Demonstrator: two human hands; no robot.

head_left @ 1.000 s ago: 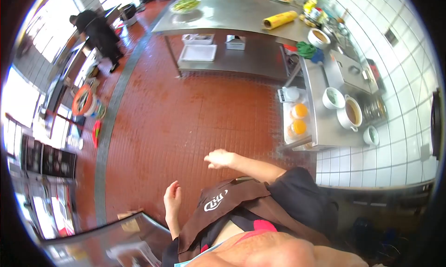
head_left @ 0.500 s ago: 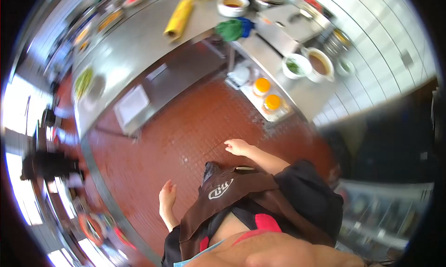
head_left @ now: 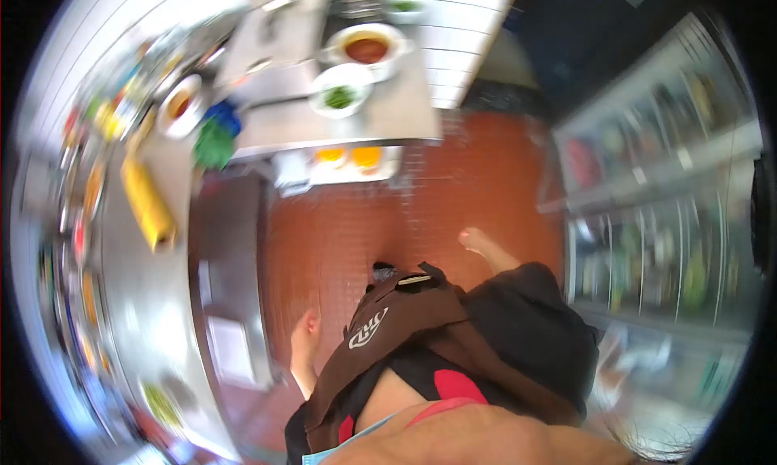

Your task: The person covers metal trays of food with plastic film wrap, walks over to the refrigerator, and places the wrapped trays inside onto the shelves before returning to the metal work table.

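Note:
My left hand (head_left: 306, 334) hangs low over the red tiled floor (head_left: 324, 263), left of my brown apron (head_left: 388, 323); its fingers are blurred. On the other side of the apron, my right hand (head_left: 476, 241) is also over the floor, and its finger shape is too small and smeared to read. Neither hand touches a counter. Ahead, a steel counter (head_left: 405, 123) bears a white bowl of chopped greens (head_left: 338, 97) and a white pot of reddish-brown liquid (head_left: 366, 50).
A long steel table (head_left: 150, 303) at left holds a yellow roll (head_left: 148, 206), a green cloth (head_left: 214, 144) and a plate of green food (head_left: 162, 404). Orange-lidded jars (head_left: 366, 156) sit beneath the front counter. A glass-doored fridge (head_left: 647, 259) stands at right.
My view has swung right: the long table now lies at left, the pot counter straight ahead, and the fridge has come into view. The co-worker is out of sight. My right hand has moved outward.

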